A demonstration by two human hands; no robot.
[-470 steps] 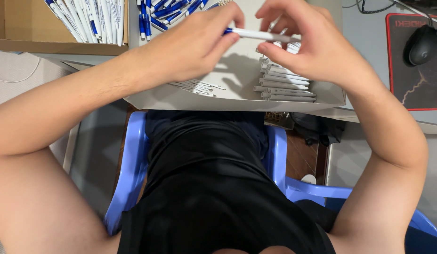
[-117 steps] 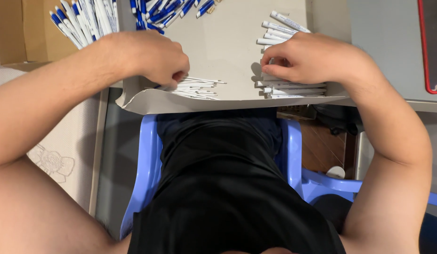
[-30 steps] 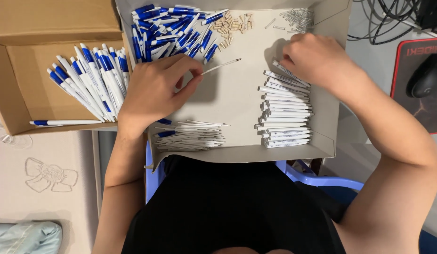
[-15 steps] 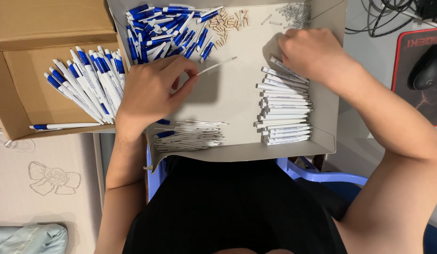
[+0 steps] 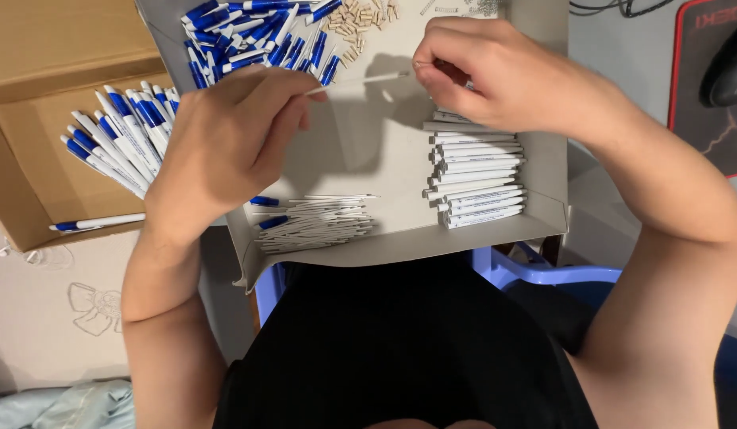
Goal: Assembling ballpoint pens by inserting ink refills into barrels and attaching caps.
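Head view: both my hands are up over the grey tray, working one thin white refill between them.

Looking down, my left hand (image 5: 225,147) pinches the near end of the thin white refill (image 5: 356,80) between thumb and fingertips, the other fingers curled in, and my right hand (image 5: 495,75) closes its fingertips on the far end, so the refill hangs level just above the grey tray (image 5: 384,151). Under the right hand sits a neat stack of white pen barrels (image 5: 476,179); below the left lies a loose bundle of white refills (image 5: 317,222). A heap of blue-and-white pen parts (image 5: 257,36) fills the tray's top corner, small beige bits (image 5: 364,20) beside it. Off to the left, a cardboard box (image 5: 35,159) holds finished blue-and-white pens (image 5: 122,139).
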